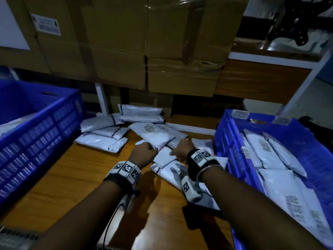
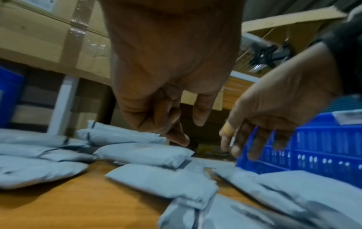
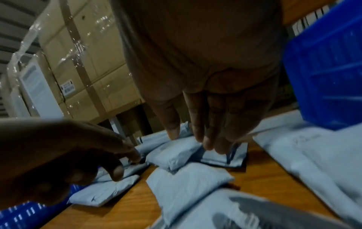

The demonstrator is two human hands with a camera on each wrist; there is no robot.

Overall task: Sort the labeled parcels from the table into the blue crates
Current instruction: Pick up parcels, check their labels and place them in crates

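Several grey-white parcels lie in a heap mid-table. A plump parcel with a printed label (image 1: 153, 136) lies on top, and a small parcel (image 1: 164, 157) sits just in front of it. My left hand (image 1: 145, 150) hovers at the labelled parcel's near left corner. In the left wrist view the left hand (image 2: 188, 131) hangs with fingers loosely curled above that parcel (image 2: 145, 153), holding nothing. My right hand (image 1: 182, 147) is at the near right corner. In the right wrist view its fingers (image 3: 205, 139) point straight down just over the parcel (image 3: 174, 153).
A blue crate (image 1: 225, 141) on the right holds several parcels (image 1: 273, 181). Another blue crate (image 1: 45, 127) stands on the left. More parcels (image 1: 104, 134) lie at the back left of the wooden table (image 1: 81, 177). Taped cardboard boxes (image 1: 144, 42) stand behind.
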